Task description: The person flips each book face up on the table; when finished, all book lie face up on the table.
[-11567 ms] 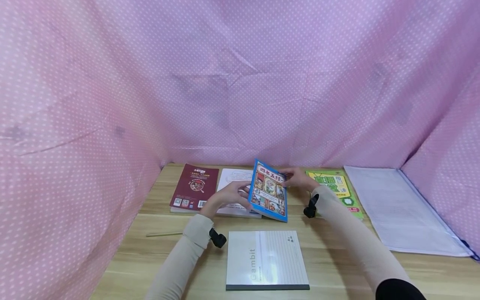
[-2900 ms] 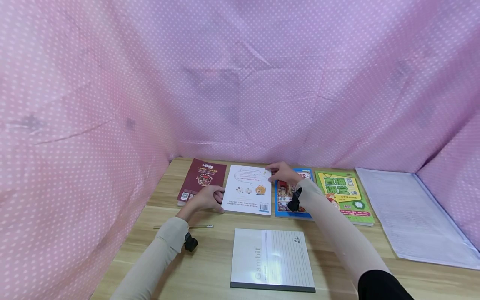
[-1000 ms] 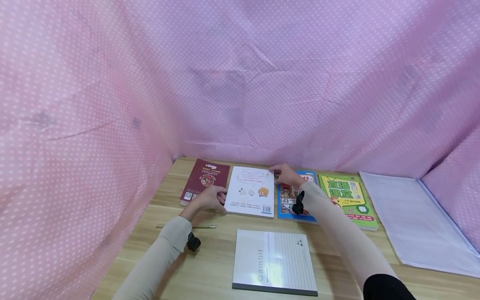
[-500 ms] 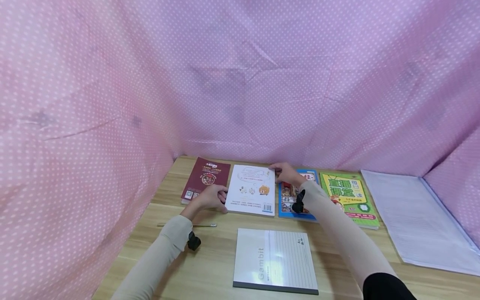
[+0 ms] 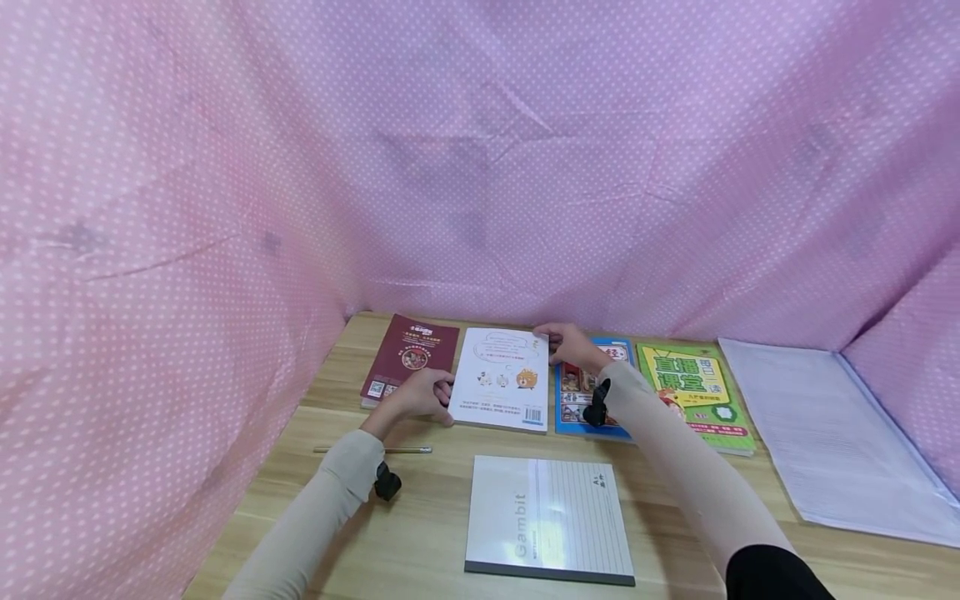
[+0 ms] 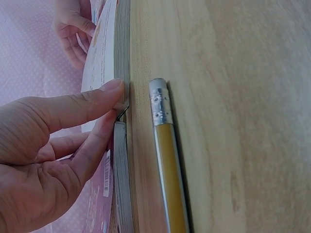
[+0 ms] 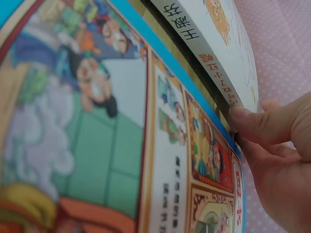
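Pencil [image 5: 408, 450] & notebook [image 5: 551, 521] nearer; R sleeve [image 5: 675, 458] hides part of blue bk [image 5: 573, 387]. White bk [image 5: 501, 379] btwn blue & maroon bk [image 5: 412, 354]; L hand [image 5: 420, 396] pinches its near-left corner, R hand [image 5: 573, 346] its far-right (thumb on spine). Vs earlier: blue bk now flat, not held.

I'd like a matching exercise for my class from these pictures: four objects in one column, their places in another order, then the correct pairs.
Things
1. white book
2. maroon book
3. pencil
4. Gambit notebook

Places
A. partly hidden by the left sleeve
B. nearest the bottom of the head view
C. held between the left hand and right hand
D. beside the white book, on its left

Pairs: 1-C, 2-D, 3-A, 4-B
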`<move>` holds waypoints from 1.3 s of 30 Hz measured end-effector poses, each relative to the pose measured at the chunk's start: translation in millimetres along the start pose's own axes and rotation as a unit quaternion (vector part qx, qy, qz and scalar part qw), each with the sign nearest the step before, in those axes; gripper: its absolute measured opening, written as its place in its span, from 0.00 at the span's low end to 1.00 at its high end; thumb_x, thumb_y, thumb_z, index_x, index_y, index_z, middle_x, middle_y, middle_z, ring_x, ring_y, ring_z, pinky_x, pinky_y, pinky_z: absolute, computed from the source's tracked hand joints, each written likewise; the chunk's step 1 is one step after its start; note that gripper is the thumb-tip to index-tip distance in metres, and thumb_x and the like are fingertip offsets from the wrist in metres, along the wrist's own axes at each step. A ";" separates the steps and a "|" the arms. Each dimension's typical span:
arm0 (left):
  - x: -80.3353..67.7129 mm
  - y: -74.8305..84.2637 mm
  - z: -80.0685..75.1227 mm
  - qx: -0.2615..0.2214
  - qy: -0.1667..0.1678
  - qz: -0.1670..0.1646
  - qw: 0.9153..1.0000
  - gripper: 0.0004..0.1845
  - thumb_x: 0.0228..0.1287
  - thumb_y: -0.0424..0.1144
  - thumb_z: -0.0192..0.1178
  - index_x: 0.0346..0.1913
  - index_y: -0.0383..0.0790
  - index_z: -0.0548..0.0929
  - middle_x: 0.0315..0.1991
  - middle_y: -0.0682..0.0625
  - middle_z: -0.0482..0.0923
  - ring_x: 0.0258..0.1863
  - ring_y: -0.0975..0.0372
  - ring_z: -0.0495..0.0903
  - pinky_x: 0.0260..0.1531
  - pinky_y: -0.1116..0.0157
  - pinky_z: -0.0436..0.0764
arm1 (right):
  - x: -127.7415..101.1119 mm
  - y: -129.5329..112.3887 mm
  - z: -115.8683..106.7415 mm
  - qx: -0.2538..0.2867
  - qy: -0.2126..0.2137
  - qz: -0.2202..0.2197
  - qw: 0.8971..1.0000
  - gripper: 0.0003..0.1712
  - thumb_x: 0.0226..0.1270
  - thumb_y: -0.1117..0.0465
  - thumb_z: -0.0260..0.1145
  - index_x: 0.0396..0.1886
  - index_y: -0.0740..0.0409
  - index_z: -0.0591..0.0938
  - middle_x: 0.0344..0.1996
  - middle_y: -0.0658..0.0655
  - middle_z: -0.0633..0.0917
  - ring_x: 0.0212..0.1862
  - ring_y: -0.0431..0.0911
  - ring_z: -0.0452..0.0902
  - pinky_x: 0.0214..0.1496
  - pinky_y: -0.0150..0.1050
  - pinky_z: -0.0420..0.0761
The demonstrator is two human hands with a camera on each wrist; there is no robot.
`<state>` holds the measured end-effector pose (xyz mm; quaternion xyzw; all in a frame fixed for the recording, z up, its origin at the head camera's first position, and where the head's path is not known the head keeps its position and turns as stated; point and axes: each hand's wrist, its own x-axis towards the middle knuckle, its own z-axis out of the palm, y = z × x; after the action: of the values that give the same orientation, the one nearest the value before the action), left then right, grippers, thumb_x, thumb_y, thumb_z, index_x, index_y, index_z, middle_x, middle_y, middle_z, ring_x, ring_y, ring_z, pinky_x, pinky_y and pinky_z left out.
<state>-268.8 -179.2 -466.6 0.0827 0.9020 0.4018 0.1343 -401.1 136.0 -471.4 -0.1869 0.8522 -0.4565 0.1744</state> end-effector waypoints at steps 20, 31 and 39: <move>0.3 -2.1 1.4 -0.011 0.011 0.002 1.000 0.43 0.44 0.24 0.79 0.68 0.28 0.74 0.42 0.45 0.81 0.41 0.59 0.81 0.47 0.65 0.82 | -16.1 -8.4 -18.2 0.084 -0.003 -0.008 0.996 0.36 0.70 0.76 0.61 0.76 0.60 0.67 0.66 0.72 0.76 0.65 0.64 0.75 0.65 0.54 0.80; -1.8 2.6 3.6 -0.023 -0.004 0.014 1.000 0.41 0.47 0.24 0.78 0.68 0.28 0.74 0.44 0.43 0.82 0.42 0.59 0.81 0.48 0.63 0.82 | -21.9 -8.6 -29.0 0.108 -0.016 -0.014 0.994 0.37 0.67 0.74 0.64 0.76 0.60 0.68 0.69 0.69 0.74 0.69 0.64 0.72 0.69 0.55 0.76; -1.6 8.6 4.1 -0.014 -0.016 0.017 1.000 0.41 0.47 0.23 0.77 0.69 0.28 0.74 0.43 0.43 0.82 0.41 0.58 0.81 0.46 0.64 0.82 | -25.4 -15.1 -34.8 0.120 -0.015 -0.032 0.992 0.38 0.66 0.75 0.65 0.76 0.61 0.68 0.68 0.70 0.75 0.68 0.63 0.73 0.71 0.60 0.72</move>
<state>-265.6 -171.0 -462.5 0.1029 0.8925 0.4151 0.1431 -392.9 165.2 -437.2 -0.1984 0.7819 -0.5582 0.1940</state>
